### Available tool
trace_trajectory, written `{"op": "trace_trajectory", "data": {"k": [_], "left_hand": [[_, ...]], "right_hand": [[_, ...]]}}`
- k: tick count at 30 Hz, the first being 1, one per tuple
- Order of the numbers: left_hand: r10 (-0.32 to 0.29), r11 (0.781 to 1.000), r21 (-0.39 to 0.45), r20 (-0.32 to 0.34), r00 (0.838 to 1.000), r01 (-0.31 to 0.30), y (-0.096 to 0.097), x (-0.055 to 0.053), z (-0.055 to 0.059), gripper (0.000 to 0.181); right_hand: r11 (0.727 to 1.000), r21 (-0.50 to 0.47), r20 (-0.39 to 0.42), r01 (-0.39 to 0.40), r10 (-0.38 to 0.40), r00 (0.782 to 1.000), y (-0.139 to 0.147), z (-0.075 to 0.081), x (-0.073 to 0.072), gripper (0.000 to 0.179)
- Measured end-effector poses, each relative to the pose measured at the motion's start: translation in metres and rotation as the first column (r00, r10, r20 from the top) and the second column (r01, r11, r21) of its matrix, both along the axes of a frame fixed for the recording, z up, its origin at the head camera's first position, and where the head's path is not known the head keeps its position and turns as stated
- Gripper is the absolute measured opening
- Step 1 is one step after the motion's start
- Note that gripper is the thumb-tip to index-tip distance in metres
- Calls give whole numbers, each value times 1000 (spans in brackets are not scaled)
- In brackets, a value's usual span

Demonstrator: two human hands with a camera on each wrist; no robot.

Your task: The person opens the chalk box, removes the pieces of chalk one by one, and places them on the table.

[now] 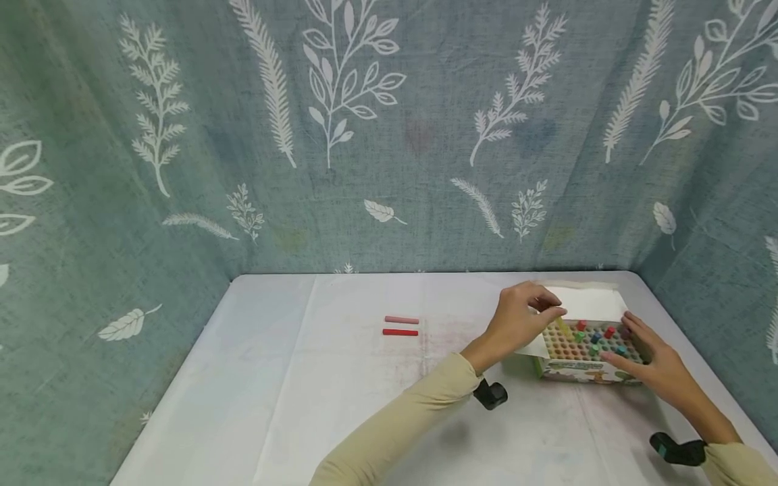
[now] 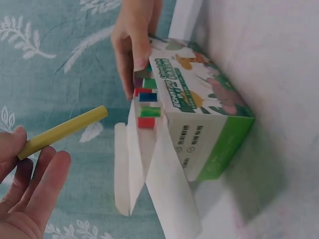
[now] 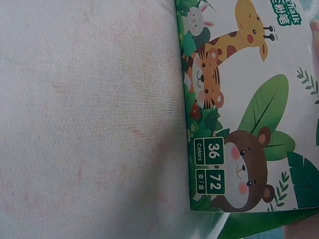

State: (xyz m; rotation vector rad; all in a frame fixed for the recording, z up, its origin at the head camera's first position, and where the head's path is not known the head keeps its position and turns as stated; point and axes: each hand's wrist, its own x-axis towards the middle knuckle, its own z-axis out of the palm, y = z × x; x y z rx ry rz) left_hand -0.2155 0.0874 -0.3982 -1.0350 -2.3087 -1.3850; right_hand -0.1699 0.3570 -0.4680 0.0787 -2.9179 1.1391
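Between thumb and fingertips my left hand (image 1: pixel 521 314) pinches a yellow chalk stick (image 2: pixel 65 130). In the head view the chalk is over the left part of the open chalk box (image 1: pixel 586 372), while the left wrist view shows it in the air apart from the box. My right hand (image 1: pixel 664 361) grips the box at its right end, thumb along the front top edge and fingers at the far side. Inside the box is a grid of round holes. Several chalk sticks, red, green and blue, poke up from it. Printed animals cover the front panel (image 3: pixel 244 99).
A pink chalk stick (image 1: pixel 401 320) and a red chalk stick (image 1: pixel 400 332) lie side by side on the white-covered table (image 1: pixel 340 398), left of the box. The box's white lid flap (image 1: pixel 586 304) is folded back. A leaf-patterned curtain (image 1: pixel 419 148) surrounds the table.
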Motion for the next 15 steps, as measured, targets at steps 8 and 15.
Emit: {"op": "trace_trajectory", "data": {"k": [8,15], "left_hand": [[1,998,55,58,998,-4,-22,9,-3,7],[-35,991,135,108,994,20,-41,15,-5,9]], "right_hand": [[1000,-17,-31,-3,3,999,2,-1,0,96],[1000,-5,-13,-5,5,1000,0,0,-3,95]]}}
